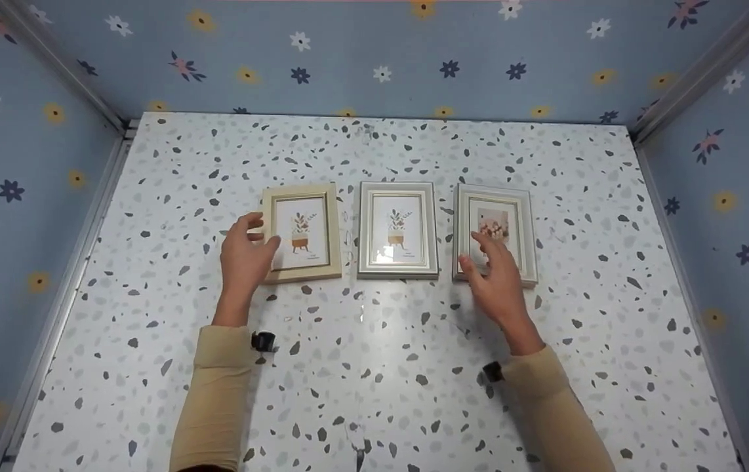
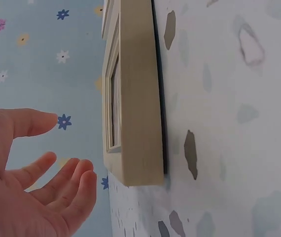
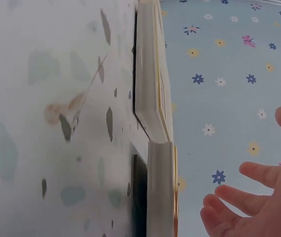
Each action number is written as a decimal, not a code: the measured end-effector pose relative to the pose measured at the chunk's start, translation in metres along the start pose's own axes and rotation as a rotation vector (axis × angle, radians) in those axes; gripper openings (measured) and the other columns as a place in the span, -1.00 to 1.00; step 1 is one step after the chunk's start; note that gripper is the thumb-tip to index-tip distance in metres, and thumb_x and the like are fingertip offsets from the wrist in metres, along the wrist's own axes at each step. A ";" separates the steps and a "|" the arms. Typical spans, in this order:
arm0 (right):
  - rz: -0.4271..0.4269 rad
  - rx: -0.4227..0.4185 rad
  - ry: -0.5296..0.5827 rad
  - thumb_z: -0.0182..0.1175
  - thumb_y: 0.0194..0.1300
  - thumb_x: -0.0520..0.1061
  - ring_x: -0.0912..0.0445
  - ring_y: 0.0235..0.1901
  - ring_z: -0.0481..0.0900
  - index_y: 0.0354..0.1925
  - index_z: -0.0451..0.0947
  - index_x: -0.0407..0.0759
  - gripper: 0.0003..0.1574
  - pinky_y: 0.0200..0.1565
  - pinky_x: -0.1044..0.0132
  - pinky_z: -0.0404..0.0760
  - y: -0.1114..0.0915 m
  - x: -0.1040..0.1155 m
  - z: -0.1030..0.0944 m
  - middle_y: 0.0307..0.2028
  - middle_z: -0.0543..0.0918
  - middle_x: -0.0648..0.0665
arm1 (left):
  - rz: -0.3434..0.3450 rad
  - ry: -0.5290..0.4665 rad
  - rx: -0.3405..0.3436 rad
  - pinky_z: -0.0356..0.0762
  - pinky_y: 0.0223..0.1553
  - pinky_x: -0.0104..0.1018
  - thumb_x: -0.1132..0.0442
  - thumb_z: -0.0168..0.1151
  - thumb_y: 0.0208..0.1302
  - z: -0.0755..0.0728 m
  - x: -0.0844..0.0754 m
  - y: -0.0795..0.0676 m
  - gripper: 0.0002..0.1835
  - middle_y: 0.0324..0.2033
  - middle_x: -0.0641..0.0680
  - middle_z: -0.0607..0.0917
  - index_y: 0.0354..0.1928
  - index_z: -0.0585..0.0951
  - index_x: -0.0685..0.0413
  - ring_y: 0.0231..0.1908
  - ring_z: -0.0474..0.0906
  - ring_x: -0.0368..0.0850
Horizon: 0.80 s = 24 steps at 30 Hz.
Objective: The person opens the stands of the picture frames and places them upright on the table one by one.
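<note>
Three picture frames lie flat in a row. The cream left frame [image 1: 302,233] and the silvery middle frame [image 1: 398,229] both show a potted plant print. A flower photo fills the pale right frame [image 1: 496,213], partly covered by a hand. My left hand [image 1: 248,255] hovers at the outer edge of the left frame, fingers loosely bent and thumb apart; the left wrist view has a gap between this hand [image 2: 37,187] and the frame's side [image 2: 140,98]. Over the right frame's lower left part is my right hand [image 1: 498,282], raised above it and holding nothing.
A white speckled tabletop [image 1: 361,367] bears the frames. Blue floral panels [image 1: 374,59] enclose it at the back and both sides, with metal rails [image 1: 73,72] at the corners. Small black devices [image 1: 263,341] sit by both sleeve cuffs.
</note>
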State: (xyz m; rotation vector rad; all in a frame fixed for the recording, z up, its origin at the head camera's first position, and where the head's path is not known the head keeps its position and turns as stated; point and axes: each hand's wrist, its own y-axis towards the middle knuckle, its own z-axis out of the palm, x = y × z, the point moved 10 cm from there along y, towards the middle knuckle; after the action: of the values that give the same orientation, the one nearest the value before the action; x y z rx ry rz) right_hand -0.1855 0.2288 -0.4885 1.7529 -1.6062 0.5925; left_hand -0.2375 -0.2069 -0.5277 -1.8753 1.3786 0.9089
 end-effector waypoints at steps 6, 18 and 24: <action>0.057 0.026 0.150 0.14 0.48 0.02 -0.21 0.18 0.46 0.36 0.39 -0.24 -0.38 0.10 -0.09 0.51 -0.002 -0.002 0.007 0.27 0.47 -0.26 | -0.030 0.011 -0.009 0.48 0.10 -0.05 0.25 0.27 0.30 -0.006 0.009 0.007 -0.39 0.21 0.17 0.52 0.38 0.39 0.12 0.12 0.50 0.09; 0.117 0.059 0.265 0.10 0.51 -0.01 -0.08 0.15 0.50 0.35 0.40 -0.28 -0.42 0.16 -0.02 0.46 -0.005 -0.005 0.015 0.22 0.54 -0.24 | -0.103 -0.046 0.115 0.54 0.09 -0.09 0.27 0.30 0.28 0.004 0.032 0.023 -0.27 0.22 0.20 0.49 0.48 0.29 0.07 0.15 0.49 0.06; 0.129 0.063 0.295 0.10 0.51 -0.05 -0.10 0.16 0.50 0.35 0.40 -0.26 -0.45 0.18 -0.05 0.44 -0.007 -0.005 0.017 0.22 0.55 -0.24 | -0.113 -0.035 0.157 0.54 0.09 -0.09 0.29 0.33 0.26 0.011 0.037 0.028 -0.26 0.20 0.21 0.50 0.46 0.30 0.10 0.14 0.50 0.08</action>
State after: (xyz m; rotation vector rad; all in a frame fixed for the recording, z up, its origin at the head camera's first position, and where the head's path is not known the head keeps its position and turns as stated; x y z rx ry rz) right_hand -0.1810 0.2195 -0.5046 1.5293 -1.5128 0.9267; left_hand -0.2588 -0.2244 -0.5672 -1.7902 1.2720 0.7514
